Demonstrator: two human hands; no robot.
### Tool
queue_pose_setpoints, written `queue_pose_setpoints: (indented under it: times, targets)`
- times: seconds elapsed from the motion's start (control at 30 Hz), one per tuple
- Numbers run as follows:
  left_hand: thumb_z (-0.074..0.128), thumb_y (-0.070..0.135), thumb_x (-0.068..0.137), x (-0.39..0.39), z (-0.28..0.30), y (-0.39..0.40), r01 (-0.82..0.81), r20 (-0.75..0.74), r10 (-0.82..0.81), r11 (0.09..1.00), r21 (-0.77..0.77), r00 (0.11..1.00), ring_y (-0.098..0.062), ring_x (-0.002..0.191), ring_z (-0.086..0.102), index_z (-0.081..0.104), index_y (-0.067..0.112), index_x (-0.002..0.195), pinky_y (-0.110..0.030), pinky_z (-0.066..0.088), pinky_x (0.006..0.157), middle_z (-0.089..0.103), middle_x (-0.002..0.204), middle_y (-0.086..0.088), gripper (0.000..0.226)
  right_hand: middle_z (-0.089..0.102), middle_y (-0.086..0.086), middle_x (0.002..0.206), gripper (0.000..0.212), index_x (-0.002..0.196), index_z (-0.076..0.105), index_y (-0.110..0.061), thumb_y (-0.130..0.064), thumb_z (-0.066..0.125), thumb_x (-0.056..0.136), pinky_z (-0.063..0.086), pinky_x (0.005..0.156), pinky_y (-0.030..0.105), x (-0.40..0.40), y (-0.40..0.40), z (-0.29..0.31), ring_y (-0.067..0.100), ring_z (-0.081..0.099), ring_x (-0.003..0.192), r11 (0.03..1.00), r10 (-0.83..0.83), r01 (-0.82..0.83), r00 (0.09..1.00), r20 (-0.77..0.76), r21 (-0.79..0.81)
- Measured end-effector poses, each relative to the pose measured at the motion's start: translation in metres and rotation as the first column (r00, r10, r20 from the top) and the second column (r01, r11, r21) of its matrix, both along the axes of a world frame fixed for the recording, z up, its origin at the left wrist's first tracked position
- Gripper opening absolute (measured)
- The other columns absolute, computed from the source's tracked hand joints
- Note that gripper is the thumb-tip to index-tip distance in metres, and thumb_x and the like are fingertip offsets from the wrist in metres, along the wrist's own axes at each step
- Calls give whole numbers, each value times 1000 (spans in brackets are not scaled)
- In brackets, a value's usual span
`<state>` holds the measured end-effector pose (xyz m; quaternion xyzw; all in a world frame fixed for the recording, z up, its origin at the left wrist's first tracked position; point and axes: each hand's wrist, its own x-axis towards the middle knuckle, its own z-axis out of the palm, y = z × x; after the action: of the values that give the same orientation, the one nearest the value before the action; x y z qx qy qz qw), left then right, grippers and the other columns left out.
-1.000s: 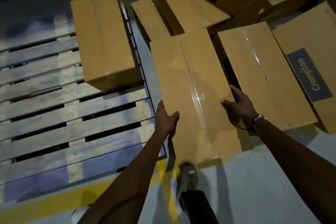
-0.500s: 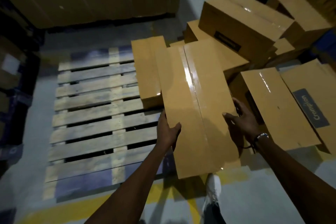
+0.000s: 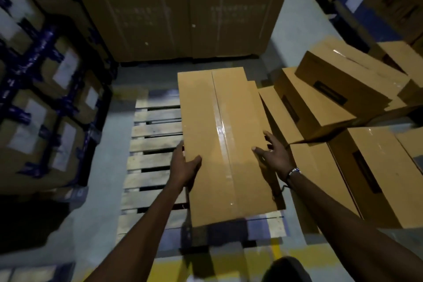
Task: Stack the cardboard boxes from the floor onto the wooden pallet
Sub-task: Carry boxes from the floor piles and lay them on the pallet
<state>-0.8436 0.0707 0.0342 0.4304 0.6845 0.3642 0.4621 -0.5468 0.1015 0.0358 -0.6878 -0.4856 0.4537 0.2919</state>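
Both hands, left hand (image 3: 185,168) and right hand (image 3: 273,155), grip the long cardboard box (image 3: 225,142) above the wooden pallet (image 3: 155,144).

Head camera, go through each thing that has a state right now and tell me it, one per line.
Held box: taped shut, carried over the pallet's right side, long side pointing away.
Left hand: grips the box's left edge, thumb on top.
Right hand: holds the box's right edge, fingers spread.
Pallet: left slats bare.
Floor boxes: closed, piled loosely on the right, some tilted.
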Motion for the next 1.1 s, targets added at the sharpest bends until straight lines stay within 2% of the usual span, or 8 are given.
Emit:
queue_pose_setpoints:
  times: [0.13, 0.23, 0.33, 0.47, 0.63, 0.73, 0.87, 1.1]
  targets:
    - [77, 15, 92, -50, 4, 44, -17, -33, 17, 1000, 2, 999, -23, 115, 62, 48, 18, 149, -38, 55, 94, 60, 134, -1, 65, 44, 2, 156, 78, 157, 37, -25, -27, 78, 90, 48, 102, 44, -49, 45, 4, 28, 47, 136, 999, 28, -28, 1000, 3, 30]
    - [76, 14, 93, -71, 3, 82, -28, -35, 28, 1000, 5, 999, -24, 114, 62, 46, 20, 150, -38, 54, 92, 59, 130, 2, 65, 45, 2, 156, 77, 156, 37, -24, -26, 78, 91, 47, 100, 40, -69, 86, -3, 27, 47, 136, 999, 30, -29, 1000, -4, 32]
    - [77, 16, 92, -85, -8, 125, -23, -47, 22, 1000, -4, 999, -24, 120, 60, 45, 23, 151, -46, 54, 100, 58, 137, 1, 67, 45, 1, 156, 79, 157, 37, -26, -27, 78, 90, 46, 98, 38, -82, 131, -16, 27, 48, 135, 999, 34, -34, 999, -3, 26]
    - [78, 17, 92, -97, -35, 181, -31, -59, 29, 999, -39, 998, -29, 126, 59, 43, 21, 152, -49, 54, 102, 55, 145, -6, 70, 44, 3, 157, 79, 157, 36, -25, -25, 78, 90, 47, 99, 38, -95, 188, -40, 28, 48, 135, 998, 58, -58, 998, 10, -13]
    - [77, 17, 93, -108, -83, 243, -31, -54, 25, 993, -114, 998, -24, 129, 53, 37, 22, 157, -44, 49, 104, 51, 149, -4, 75, 47, 3, 154, 77, 156, 37, -24, -20, 77, 91, 45, 98, 37, -107, 249, -87, 23, 47, 130, 995, 61, -60, 998, 13, -80]
    - [76, 15, 94, -110, -118, 276, -18, -55, 10, 989, -149, 998, -18, 121, 52, 38, 18, 156, -37, 46, 100, 54, 141, -2, 73, 49, 3, 153, 77, 157, 36, -22, -19, 77, 91, 45, 103, 38, -113, 280, -122, 24, 48, 133, 990, 55, -52, 998, 19, -132]
    - [75, 13, 93, -109, -168, 319, -21, -52, 10, 978, -208, 999, -20, 119, 55, 40, 17, 155, -35, 46, 96, 56, 133, 0, 71, 52, 4, 150, 76, 156, 38, -20, -16, 77, 91, 45, 100, 33, -116, 319, -169, 21, 52, 125, 984, 42, -35, 999, 31, -176]
    - [75, 12, 94, -99, -248, 380, 11, -48, -24, 966, -257, 999, -16, 113, 54, 40, 16, 154, -31, 44, 95, 55, 130, 3, 69, 51, 5, 152, 79, 156, 40, -17, -15, 80, 88, 45, 112, 46, -105, 377, -255, 29, 50, 135, 971, 42, -31, 998, 44, -235]
